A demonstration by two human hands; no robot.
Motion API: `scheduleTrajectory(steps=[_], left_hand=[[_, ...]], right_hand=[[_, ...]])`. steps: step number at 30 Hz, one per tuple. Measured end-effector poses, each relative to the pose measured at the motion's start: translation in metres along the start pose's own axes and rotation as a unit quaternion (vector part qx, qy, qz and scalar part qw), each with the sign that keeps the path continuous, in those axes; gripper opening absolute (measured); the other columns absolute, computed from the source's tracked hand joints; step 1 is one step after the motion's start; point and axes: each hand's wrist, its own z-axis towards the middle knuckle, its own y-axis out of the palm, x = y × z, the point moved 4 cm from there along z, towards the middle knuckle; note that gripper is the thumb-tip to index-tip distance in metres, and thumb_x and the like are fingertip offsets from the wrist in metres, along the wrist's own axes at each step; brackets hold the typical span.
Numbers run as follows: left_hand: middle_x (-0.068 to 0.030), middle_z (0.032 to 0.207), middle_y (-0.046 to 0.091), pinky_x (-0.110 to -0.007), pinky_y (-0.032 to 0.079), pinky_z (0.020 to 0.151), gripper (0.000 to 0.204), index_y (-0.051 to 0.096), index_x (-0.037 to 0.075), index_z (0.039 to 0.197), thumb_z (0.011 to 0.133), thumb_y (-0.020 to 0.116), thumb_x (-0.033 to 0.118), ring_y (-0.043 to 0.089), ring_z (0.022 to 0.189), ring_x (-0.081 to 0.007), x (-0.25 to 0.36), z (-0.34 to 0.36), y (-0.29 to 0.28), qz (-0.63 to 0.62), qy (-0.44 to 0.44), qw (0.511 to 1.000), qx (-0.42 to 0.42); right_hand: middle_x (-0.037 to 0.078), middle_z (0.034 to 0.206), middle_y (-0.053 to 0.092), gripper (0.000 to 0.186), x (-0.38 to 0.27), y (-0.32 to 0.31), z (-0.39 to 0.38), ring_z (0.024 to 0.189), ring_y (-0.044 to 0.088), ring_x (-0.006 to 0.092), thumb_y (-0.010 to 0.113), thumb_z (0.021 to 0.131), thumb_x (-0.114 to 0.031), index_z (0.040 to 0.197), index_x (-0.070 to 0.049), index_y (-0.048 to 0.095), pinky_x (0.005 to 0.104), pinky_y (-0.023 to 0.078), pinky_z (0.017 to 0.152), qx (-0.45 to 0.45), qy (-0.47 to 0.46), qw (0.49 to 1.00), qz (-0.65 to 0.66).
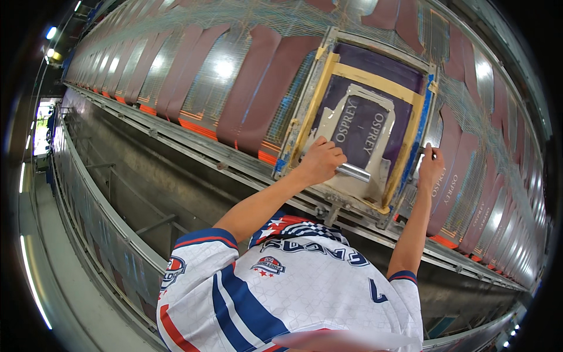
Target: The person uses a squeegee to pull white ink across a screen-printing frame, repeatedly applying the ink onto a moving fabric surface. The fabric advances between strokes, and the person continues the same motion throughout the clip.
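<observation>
A screen printing frame (428,100) lies on the long table, its inner edges covered with yellow tape. Pale ink (382,166) is spread in a loop around the lettering on its dark purple mesh (359,130). Near the frame's lower edge, my left hand (321,161) is closed around a metal squeegee (354,172), whose bar sticks out to the right over the ink. My right hand (432,168) is closed on a dark handle (433,154) just beside the frame's right side. Its fingers partly hide the handle.
Maroon fabric pieces (249,88) lie in rows along the table on both sides of the frame. To the right, some carry pale printed lettering. A metal rail (176,130) edges the table before me. At the left runs another long table edge (111,205).
</observation>
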Motion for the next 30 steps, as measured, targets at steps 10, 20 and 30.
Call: scheduleTrajectory(steps=[10,20,30], left_hand=[[0.0001,0.08,0.069,-0.038,0.042,0.078,0.016,0.07,0.014,0.078,0.067,0.082,0.017,0.066,0.08,-0.0226,-0.224,-0.093,-0.128,0.014,0.007,1.0,-0.027],[-0.0006,0.08,0.07,-0.039,0.041,0.078,0.023,0.071,0.013,0.081,0.064,0.085,0.021,0.066,0.077,-0.023,-0.234,-0.15,-0.136,0.013,0.023,0.997,-0.076],[-0.0046,0.077,0.068,-0.042,0.041,0.078,0.025,0.069,0.013,0.079,0.068,0.085,0.029,0.067,0.08,-0.0264,-0.288,-0.051,-0.123,0.03,0.018,0.99,-0.138]], right_hand=[[0.015,0.082,0.067,0.032,-0.133,0.223,-0.119,0.078,0.065,0.0295,0.064,0.096,-0.035,0.093,-0.003,0.066,0.0399,0.049,0.076,0.008,-0.065,0.991,0.113],[0.013,0.073,0.066,0.03,-0.15,0.244,-0.13,0.069,0.064,0.0297,0.063,0.096,-0.035,0.093,-0.005,0.067,0.0428,0.049,0.069,0.02,-0.043,0.998,0.032],[0.017,0.093,0.072,0.033,-0.155,0.24,-0.11,0.09,0.068,0.0371,0.064,0.095,-0.039,0.101,-0.007,0.069,0.0485,0.051,0.08,-0.123,-0.013,0.981,-0.147]])
